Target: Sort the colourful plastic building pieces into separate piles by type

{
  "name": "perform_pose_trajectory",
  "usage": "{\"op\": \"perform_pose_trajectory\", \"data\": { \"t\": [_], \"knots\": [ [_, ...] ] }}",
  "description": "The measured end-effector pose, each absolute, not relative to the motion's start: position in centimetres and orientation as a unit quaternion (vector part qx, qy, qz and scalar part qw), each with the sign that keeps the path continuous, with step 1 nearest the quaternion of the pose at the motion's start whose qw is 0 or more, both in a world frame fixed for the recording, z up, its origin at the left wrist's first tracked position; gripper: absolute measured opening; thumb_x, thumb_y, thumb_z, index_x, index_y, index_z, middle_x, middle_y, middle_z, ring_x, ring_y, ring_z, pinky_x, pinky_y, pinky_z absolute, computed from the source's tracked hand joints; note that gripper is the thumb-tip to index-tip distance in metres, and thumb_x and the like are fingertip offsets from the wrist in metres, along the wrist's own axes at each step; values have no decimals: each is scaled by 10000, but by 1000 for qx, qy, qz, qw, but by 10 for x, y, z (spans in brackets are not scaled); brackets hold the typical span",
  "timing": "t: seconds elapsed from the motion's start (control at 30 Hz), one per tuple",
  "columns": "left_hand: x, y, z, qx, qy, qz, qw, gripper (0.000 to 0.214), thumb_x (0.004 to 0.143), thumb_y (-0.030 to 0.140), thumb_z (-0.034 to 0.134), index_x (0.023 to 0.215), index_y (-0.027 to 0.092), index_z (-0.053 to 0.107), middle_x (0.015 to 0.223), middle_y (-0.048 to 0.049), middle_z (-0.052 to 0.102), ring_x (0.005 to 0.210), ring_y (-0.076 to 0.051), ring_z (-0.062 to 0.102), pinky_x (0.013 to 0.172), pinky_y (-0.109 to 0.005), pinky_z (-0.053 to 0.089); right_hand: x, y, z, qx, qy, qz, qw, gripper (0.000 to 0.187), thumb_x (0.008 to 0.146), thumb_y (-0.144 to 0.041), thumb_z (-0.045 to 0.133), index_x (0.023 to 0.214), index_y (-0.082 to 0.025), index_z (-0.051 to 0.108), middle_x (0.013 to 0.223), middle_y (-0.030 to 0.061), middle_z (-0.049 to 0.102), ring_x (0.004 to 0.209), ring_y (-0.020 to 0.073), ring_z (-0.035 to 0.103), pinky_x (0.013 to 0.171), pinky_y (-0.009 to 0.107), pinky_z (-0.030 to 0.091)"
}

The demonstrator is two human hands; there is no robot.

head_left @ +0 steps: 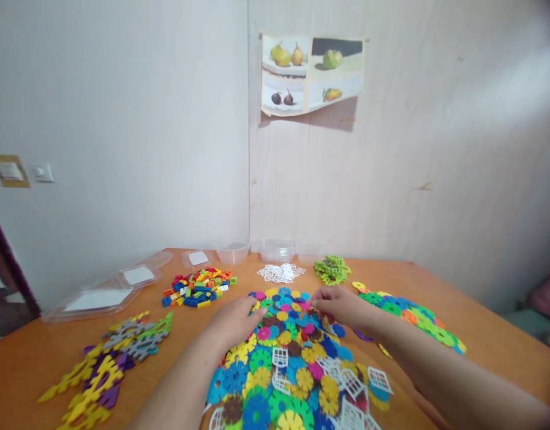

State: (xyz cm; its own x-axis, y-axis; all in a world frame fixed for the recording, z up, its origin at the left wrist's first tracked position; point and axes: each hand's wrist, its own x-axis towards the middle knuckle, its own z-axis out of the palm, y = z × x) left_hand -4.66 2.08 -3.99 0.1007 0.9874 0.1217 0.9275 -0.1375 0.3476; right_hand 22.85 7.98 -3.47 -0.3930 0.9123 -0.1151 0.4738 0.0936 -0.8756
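Observation:
A large pile of colourful notched plastic discs (258, 412) spreads across the middle of the table. My left hand (239, 321) rests at the pile's left edge, with thumb and fingers apart and nothing visible in it. On the other side, my right hand (340, 304) is over the far right edge of the pile. Its thumb and fingertips are pinched together; whatever is between them is too small to make out. Several white lattice window pieces (280, 357) lie mixed among the discs nearer me.
Building bricks (198, 288) are heaped at left, behind yellow, purple and grey toothed pieces (98, 382). White lattice pieces (281, 273) and green pieces (332, 270) lie at the back. Larger discs (409, 316) are at right. Clear tubs (278, 249) and lids (95, 298) stand along the wall.

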Motion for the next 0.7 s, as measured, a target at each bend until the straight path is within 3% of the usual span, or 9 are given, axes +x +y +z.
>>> {"op": "perform_pose_trajectory", "data": {
  "t": [0.13, 0.3, 0.43, 0.7],
  "knots": [
    [-48, 24, -41, 741, 645, 159, 97, 434, 902, 555, 389, 892, 213, 656, 957, -79, 698, 869, -232, 630, 636, -261, 378, 279, 41, -19, -466, -803, 352, 123, 169, 803, -350, 628, 850, -187, 630, 726, -2, 628, 626, 113, 552, 522, 204, 367],
    [-50, 26, -40, 743, 642, 159, 102, 452, 899, 571, 379, 861, 210, 649, 907, -66, 695, 830, -227, 621, 617, -257, 360, 319, 5, -9, -488, -834, 255, 22, 303, 686, -398, 746, 893, -216, 619, 829, 0, 639, 698, 142, 548, 556, 225, 337],
    [-49, 25, -37, 748, 637, 158, 104, 446, 901, 566, 377, 855, 208, 639, 899, -56, 688, 827, -216, 614, 614, -249, 344, 327, -4, -18, -498, -830, 252, 3, 299, 663, -346, 742, 883, -223, 583, 827, -11, 633, 701, 145, 541, 554, 228, 317],
    [-49, 24, -38, 743, 643, 160, 100, 438, 896, 559, 396, 802, 199, 627, 840, -53, 675, 769, -200, 601, 593, -246, 327, 315, -2, -37, -461, -840, 283, 51, 251, 688, -268, 686, 901, -222, 561, 835, -20, 602, 704, 129, 512, 553, 214, 316]
  ]
}}
